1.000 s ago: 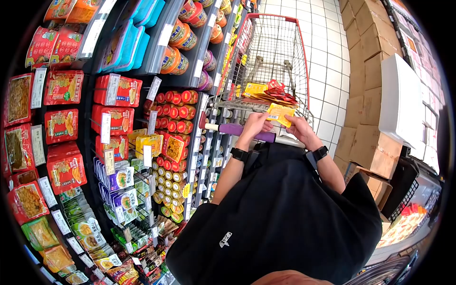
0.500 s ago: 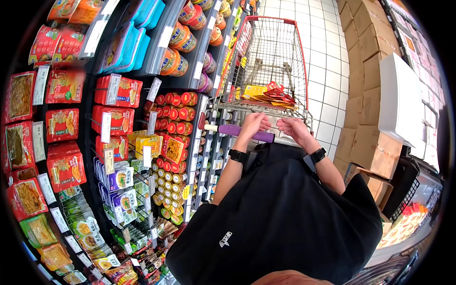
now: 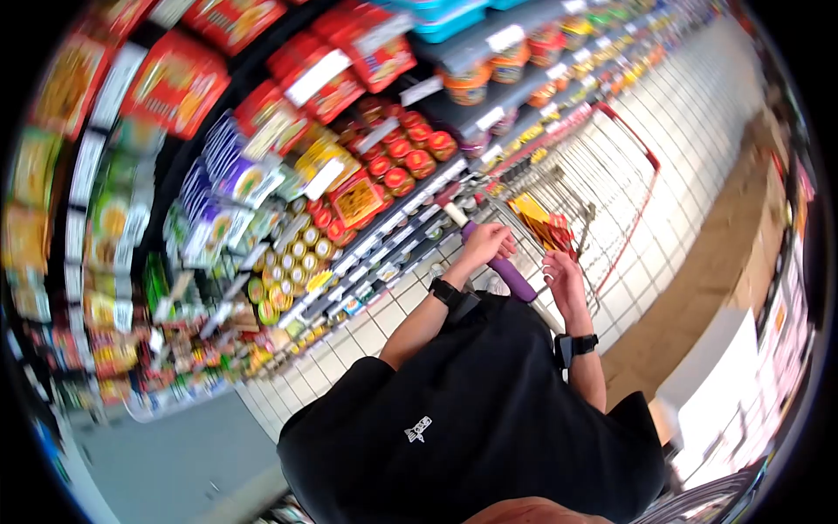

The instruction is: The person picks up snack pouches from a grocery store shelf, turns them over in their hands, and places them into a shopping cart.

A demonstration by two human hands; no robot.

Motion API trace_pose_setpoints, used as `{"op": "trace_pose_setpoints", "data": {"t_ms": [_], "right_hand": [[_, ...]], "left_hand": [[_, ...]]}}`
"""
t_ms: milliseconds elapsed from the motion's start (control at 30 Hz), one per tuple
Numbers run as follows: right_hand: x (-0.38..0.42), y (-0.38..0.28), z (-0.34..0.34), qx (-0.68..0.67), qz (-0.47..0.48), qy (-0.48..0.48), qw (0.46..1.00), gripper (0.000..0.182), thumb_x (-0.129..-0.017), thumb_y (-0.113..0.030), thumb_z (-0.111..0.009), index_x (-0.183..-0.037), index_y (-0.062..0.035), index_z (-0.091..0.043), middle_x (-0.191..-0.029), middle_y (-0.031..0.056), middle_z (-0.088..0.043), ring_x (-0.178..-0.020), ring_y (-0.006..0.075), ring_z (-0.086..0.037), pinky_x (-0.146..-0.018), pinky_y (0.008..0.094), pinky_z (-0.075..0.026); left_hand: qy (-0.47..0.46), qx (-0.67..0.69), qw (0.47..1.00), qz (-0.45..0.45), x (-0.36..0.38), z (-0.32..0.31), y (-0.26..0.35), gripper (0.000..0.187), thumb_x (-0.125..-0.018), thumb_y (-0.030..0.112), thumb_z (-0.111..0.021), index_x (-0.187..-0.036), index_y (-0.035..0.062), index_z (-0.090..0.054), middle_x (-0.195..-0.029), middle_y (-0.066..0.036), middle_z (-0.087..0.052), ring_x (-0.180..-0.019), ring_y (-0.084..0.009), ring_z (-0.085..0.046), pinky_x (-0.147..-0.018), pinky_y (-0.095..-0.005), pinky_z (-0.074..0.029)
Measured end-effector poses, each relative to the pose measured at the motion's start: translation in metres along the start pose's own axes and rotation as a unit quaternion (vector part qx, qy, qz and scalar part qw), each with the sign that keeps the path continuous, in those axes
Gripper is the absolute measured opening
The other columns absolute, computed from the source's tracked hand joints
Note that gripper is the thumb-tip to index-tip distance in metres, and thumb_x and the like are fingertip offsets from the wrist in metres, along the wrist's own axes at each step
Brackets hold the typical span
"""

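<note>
My left hand (image 3: 491,244) hangs over the purple handle sleeve (image 3: 513,278) of the shopping cart, its fingers loosely bent and nothing in them. Just right of the sleeve, my right hand (image 3: 564,278) is held up, fingers loosely apart and empty. A dark band with a small device circles each wrist. Beyond both hands, inside the wire cart (image 3: 650,162), lie red and yellow food packets (image 3: 543,223). Whether either palm touches the handle is hard to make out.
Shelves on the left carry red-lidded jars (image 3: 410,153), hanging red food packs (image 3: 175,83), small cans (image 3: 292,271) and orange noodle tubs (image 3: 467,83). Brown cardboard boxes (image 3: 690,327) line the right side of the tiled aisle. A grey surface (image 3: 166,463) lies at lower left.
The view has swung, so the cart now points to the upper right and the shelves are tilted. My hands have drawn a little apart. The packets still lie in the cart.
</note>
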State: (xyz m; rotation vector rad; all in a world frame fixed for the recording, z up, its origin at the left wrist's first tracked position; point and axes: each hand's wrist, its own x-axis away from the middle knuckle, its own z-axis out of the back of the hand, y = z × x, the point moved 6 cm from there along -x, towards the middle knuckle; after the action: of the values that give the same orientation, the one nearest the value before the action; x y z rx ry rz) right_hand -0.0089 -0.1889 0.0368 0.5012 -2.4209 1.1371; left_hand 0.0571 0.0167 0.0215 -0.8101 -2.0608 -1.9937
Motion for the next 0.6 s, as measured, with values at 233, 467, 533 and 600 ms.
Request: {"op": "trace_pose_setpoints", "data": {"t_ms": [233, 467, 533, 600], "right_hand": [[-0.052, 0.009, -0.076, 0.047, -0.055, -0.129, 0.989, 0.025, -0.097, -0.021, -0.054, -0.111, -0.0011, -0.061, -0.09, 0.0067, -0.069, -0.077, 0.0124, -0.064, -0.069, 0.0251, -0.049], [-0.098, 0.041, -0.178, 0.127, -0.12, -0.215, 0.961, 0.024, -0.096, -0.02, -0.055, -0.112, -0.0021, -0.061, -0.093, 0.007, -0.068, -0.08, 0.0126, -0.063, -0.072, 0.0256, -0.048], [-0.109, 0.053, -0.209, 0.135, -0.131, -0.236, 0.953, 0.023, -0.097, -0.019, -0.053, -0.112, -0.0027, -0.061, -0.094, 0.007, -0.068, -0.081, 0.0128, -0.062, -0.073, 0.0259, -0.047], [-0.118, 0.065, -0.241, 0.167, -0.142, -0.266, 0.939, 0.023, -0.098, -0.018, -0.051, -0.111, -0.0028, -0.061, -0.096, 0.007, -0.068, -0.082, 0.013, -0.062, -0.074, 0.0263, -0.047]], "left_hand": [[0.149, 0.094, 0.982, -0.069, 0.038, 0.098, -0.001, 0.035, -0.101, 0.028, -0.045, -0.092, -0.0007, -0.062, -0.078, -0.012, -0.07, -0.064, -0.0146, -0.066, -0.056, -0.0252, -0.051], [0.285, 0.183, 0.937, -0.084, 0.089, 0.19, -0.022, 0.028, -0.101, 0.025, -0.045, -0.094, 0.0021, -0.061, -0.084, -0.01, -0.071, -0.067, -0.0131, -0.065, -0.059, -0.024, -0.049], [0.337, 0.205, 0.912, -0.11, 0.104, 0.215, -0.025, 0.026, -0.1, 0.024, -0.046, -0.098, 0.0028, -0.06, -0.086, -0.009, -0.071, -0.069, -0.0125, -0.065, -0.061, -0.0232, -0.048], [0.357, 0.216, 0.899, -0.132, 0.115, 0.239, -0.026, 0.022, -0.1, 0.023, -0.047, -0.104, 0.0044, -0.059, -0.092, -0.008, -0.071, -0.073, -0.0133, -0.066, -0.062, -0.0243, -0.048]]}}
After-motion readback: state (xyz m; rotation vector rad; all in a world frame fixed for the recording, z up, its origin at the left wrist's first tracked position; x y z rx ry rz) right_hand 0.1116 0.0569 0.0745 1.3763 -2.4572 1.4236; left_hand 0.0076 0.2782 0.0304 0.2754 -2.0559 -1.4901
